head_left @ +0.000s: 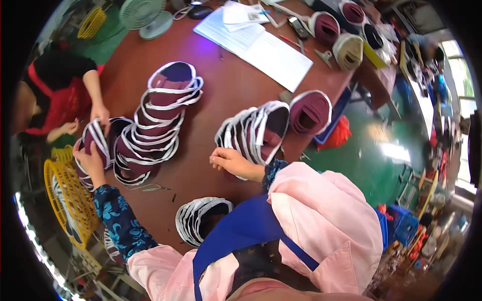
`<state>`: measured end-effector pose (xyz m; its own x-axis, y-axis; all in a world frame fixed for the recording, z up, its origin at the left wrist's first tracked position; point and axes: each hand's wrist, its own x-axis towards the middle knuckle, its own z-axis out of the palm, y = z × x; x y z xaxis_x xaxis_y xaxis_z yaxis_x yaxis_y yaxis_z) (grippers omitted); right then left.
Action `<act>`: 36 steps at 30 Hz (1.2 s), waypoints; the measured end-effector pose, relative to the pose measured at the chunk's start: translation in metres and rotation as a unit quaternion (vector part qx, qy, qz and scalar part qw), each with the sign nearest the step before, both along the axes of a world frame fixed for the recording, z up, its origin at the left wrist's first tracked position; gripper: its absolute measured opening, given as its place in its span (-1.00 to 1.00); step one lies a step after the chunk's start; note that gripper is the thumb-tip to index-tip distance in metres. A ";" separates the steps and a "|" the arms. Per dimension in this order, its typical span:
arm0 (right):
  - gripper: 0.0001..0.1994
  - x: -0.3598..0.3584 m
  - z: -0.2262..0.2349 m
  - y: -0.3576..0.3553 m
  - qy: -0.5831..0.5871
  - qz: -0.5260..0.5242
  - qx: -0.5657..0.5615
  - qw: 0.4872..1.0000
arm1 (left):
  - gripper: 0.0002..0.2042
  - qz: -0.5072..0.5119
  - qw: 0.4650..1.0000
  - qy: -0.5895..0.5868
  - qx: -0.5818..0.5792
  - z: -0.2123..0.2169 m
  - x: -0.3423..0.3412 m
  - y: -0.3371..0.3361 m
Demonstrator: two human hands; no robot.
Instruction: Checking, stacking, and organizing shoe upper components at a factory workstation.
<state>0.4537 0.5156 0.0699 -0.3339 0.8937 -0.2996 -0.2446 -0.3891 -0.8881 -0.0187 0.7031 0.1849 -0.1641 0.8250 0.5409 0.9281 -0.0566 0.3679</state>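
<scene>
At the table's left edge, my left hand (91, 164) grips a bundle of maroon shoe uppers (102, 142) with white edging, thumb and fingers on either side. A co-worker's hand (101, 114) touches the far side of that bundle. My right hand (235, 163) is closed with its fingers curled, and nothing shows in them. It is held in front of a leaning stack of the same uppers (253, 131). Between the hands and farther back lies a long overlapping row of uppers (153, 135). Another stack of uppers (201, 218) is close to my body, partly covered by my blue apron.
A yellow basket (70, 200) with white-edged pieces stands at the table's left edge. Papers (256, 47), a green fan (145, 17) and more shoe pieces (347, 51) lie farther back. One maroon upper (310, 113) sits by the right edge, near a red bag (337, 133).
</scene>
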 end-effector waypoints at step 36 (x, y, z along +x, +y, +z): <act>-0.28 -0.200 -0.058 -0.249 -0.201 0.302 0.329 0.872 | -0.47 0.178 0.898 -0.336 -0.221 -0.156 0.097 -0.568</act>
<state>0.2532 0.2661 0.0115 -0.7897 0.6134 0.0104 0.2105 0.2869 -0.9345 0.0780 0.1346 0.0292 -0.6271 0.7650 -0.1466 0.4179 0.4893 0.7655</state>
